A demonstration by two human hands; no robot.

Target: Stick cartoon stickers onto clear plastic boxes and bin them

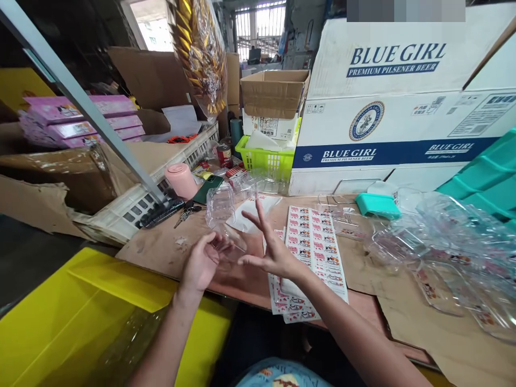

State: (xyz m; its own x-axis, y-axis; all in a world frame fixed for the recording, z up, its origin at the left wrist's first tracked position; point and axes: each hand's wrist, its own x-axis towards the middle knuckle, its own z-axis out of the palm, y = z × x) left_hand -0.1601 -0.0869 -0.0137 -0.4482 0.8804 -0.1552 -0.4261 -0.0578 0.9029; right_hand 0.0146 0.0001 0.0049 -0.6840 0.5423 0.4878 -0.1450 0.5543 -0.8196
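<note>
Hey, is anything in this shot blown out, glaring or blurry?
In the head view, the barred window is washed out to white; glare streaks the clear packs on the right; the clear plastic beside the left hand looks smeared, its edges hard to tell; a blocky grey patch hides the top right.

Clear, glossy plastic forms the trays (399, 244). The BLUE GIRL carton (363, 123) is smooth printed cardboard; the tabletop covering (161, 250) is matt brown cardboard. The 2-column sticker sheet (316, 250) looks like smooth paper, the keys (184, 214) shiny metal, and the yellow bin (48, 317) smooth plastic.
</note>
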